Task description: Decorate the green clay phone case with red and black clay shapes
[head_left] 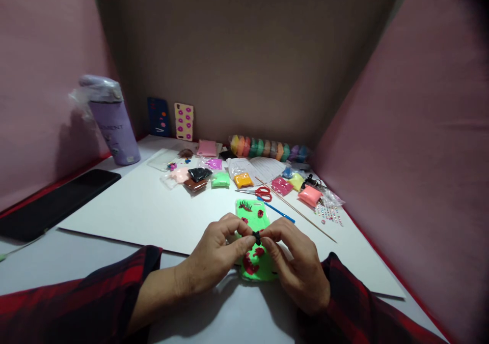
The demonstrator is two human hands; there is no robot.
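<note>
Between the left hand (217,252) and right hand (298,262), we cannot resolve the black piece (257,238) in detail; beneath them, the green case (266,266) is partly hidden.

Black clay piece (257,238), pinched between left hand (217,250) and right hand (296,262). Green phone case (252,219), red-decorated, beneath. Red-handled scissors (259,192) and wooden skewer (298,211), beyond.

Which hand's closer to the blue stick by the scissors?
Right. The right hand is just on the near side of the blue stick; the left hand is farther off, to the stick's left and also nearer the wearer.
</note>
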